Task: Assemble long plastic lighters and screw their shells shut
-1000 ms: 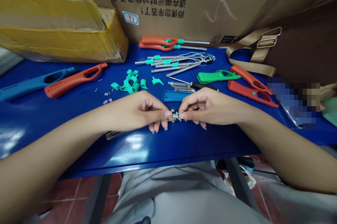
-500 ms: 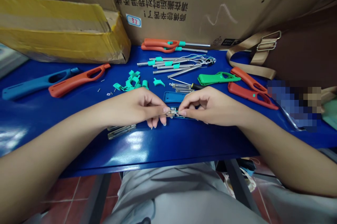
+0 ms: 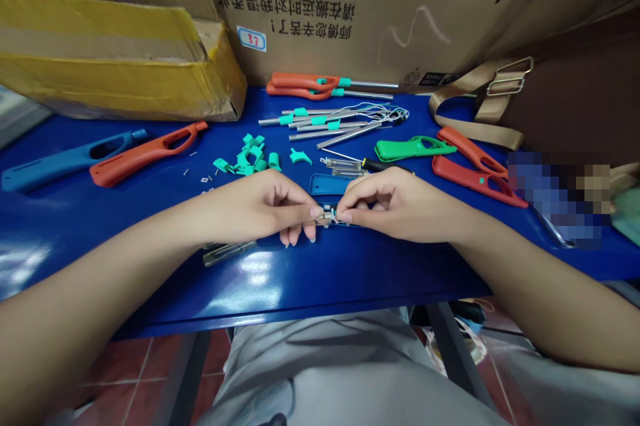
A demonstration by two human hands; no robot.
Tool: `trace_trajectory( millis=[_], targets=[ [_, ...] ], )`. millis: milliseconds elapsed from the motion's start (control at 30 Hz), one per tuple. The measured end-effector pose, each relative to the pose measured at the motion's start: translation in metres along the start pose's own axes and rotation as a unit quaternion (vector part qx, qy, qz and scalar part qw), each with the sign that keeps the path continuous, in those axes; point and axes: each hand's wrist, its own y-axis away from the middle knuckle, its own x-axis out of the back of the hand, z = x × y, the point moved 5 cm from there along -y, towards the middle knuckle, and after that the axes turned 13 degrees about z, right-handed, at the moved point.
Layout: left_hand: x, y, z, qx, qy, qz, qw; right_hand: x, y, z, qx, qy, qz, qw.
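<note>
My left hand (image 3: pixel 295 213) pinches a small lighter fuel tank (image 3: pixel 327 218) between thumb and forefinger, most of it hidden by the fingers. From the right, the thumb and forefinger of my right hand (image 3: pixel 373 205) close at the tank's white-tipped end; whatever they grip is too small to make out. A blue lighter handle half (image 3: pixel 330 184) lies just behind the fingertips, partly covered by my right hand. Another blue piece shows beneath the fingers. Beyond it are clear fuel tanks (image 3: pixel 343 165) and a screwdriver (image 3: pixel 373 164). More clear tanks (image 3: pixel 227 253) rest under my left wrist.
Teal plastic parts (image 3: pixel 247 156) and tiny screws lie left of centre. Metal lighter tubes with wires (image 3: pixel 330 123) are behind. Orange lighters (image 3: pixel 305 84) stand by the cardboard box (image 3: pixel 380 13). Blue (image 3: pixel 65 163), orange (image 3: pixel 145 156), green (image 3: pixel 413 148) and red (image 3: pixel 475 179) handles flank the hands.
Both hands stay together over the blue piece with almost the same pinch. The fingertips of my right hand shift very slightly left; the whole view drifts a little.
</note>
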Motion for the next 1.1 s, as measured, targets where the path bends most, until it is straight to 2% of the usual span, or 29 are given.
trace_trajectory(
  millis=[667, 933, 1100],
  targets=[
    [-0.0030, 0.0004, -0.0010, -0.018, 0.010, -0.008, 1.000, -0.0020, 0.0012, -0.0001, 0.001, 0.017, -0.006, 1.000],
    [0.0041, -0.0002, 0.0003, -0.020, -0.008, 0.000, 1.000, 0.0010, -0.0003, -0.0028, -0.020, -0.005, 0.000, 1.000],
    [0.0060, 0.0004, -0.0002, -0.029, -0.024, -0.001, 0.999, 0.0009, -0.0002, -0.0032, 0.000, -0.015, 0.003, 1.000]
  ],
)
